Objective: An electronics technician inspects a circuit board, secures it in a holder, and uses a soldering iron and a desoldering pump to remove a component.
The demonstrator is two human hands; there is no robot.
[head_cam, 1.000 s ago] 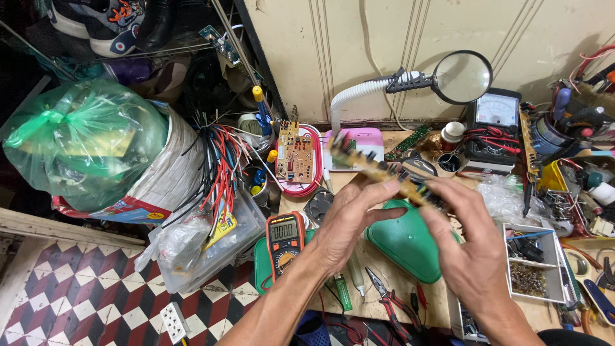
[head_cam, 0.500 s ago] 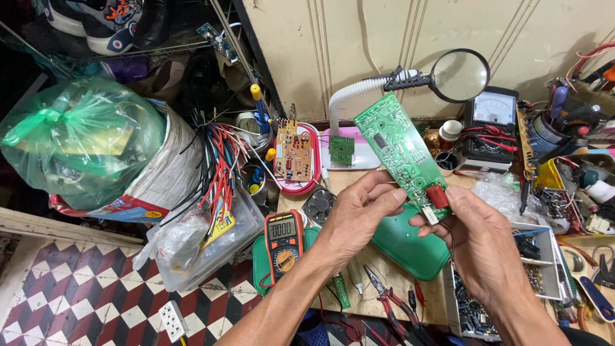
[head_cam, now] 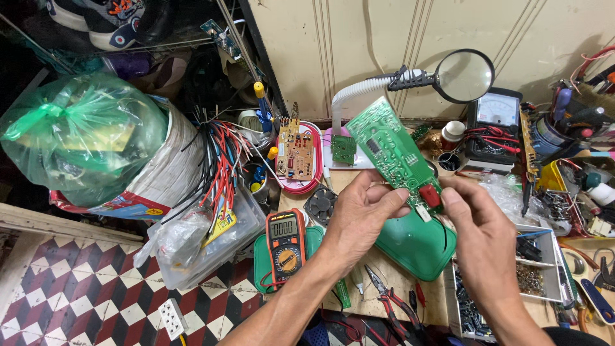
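A big green plastic bag (head_cam: 77, 138) sits at the far left, and a bundle of red and black wires (head_cam: 221, 163) hangs just right of it. On the workbench (head_cam: 359, 301), a green plastic cover (head_cam: 416, 243) lies near the middle, under the hands. The long green circuit board (head_cam: 391, 150) is held tilted above it, with its far end pointing up and left. The left hand (head_cam: 355, 221) holds the board with the fingers closed on its near left edge. The right hand (head_cam: 483, 247) pinches the near end, with thumb and fingers together beside the red part (head_cam: 430, 195). An orange multimeter (head_cam: 286, 238) lies left of the hands, and a magnifying glass (head_cam: 464, 75) stands far behind.
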